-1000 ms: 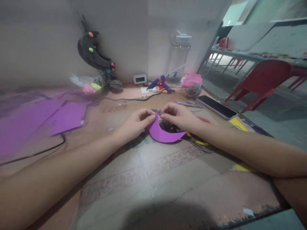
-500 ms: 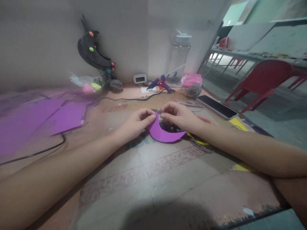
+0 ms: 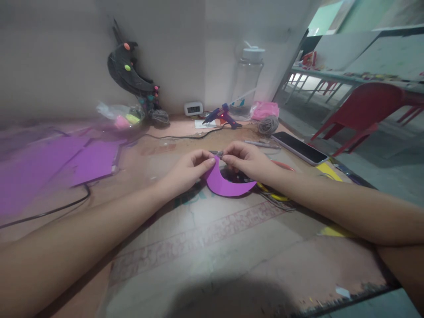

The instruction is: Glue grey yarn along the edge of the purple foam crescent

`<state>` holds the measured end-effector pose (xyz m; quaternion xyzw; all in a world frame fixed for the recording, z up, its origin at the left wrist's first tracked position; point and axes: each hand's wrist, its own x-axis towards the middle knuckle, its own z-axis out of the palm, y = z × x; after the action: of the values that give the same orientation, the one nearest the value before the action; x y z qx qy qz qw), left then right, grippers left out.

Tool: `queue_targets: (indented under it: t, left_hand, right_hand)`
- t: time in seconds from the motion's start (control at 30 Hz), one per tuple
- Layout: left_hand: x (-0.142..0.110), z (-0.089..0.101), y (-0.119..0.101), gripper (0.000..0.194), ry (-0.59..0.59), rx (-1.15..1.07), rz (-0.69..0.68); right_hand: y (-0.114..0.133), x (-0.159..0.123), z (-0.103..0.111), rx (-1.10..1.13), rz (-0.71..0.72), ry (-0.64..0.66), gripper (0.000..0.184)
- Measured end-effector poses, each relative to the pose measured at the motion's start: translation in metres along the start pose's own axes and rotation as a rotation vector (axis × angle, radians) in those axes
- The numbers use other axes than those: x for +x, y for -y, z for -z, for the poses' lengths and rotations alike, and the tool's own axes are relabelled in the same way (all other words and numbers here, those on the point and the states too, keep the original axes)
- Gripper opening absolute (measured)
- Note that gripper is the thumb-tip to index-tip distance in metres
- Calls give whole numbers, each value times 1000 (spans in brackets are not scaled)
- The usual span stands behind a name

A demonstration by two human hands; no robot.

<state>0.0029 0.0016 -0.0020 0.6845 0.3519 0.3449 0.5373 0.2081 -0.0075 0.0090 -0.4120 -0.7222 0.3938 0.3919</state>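
Observation:
A purple crescent-shaped paper cutout [image 3: 227, 187] is held just above the table, its upper tip pinched between the thumb and fingers of my left hand [image 3: 195, 165]. My right hand [image 3: 243, 157] is closed in a pinch right beside that tip. Whatever lies between its fingertips is too small to make out. Behind the fingertips shows a small grey metal piece [image 3: 217, 153]. Under the cutout and my right wrist is a dark object, partly hidden, with a yellow loop [image 3: 273, 194] and grey strands next to it.
Purple sheets [image 3: 96, 161] lie at left near a black cable. Along the wall are a dark crescent ornament [image 3: 129, 73], a small digital clock [image 3: 193, 108], a glue gun [image 3: 223, 117], a clear bottle [image 3: 248, 75] and a ball of grey yarn [image 3: 267, 125]. A phone [image 3: 300, 148] lies right.
My right fingertips have shifted very slightly to the right, away from the cutout's tip. My left hand and the cutout stay in place.

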Motion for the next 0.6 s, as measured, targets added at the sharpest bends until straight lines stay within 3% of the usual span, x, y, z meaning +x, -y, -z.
queue_targets:
  t: [0.6]
  left_hand:
    - [2,0,2,17,-6,-17,-44]
  right_hand:
    - [0,-1,4,-153,6,98,31]
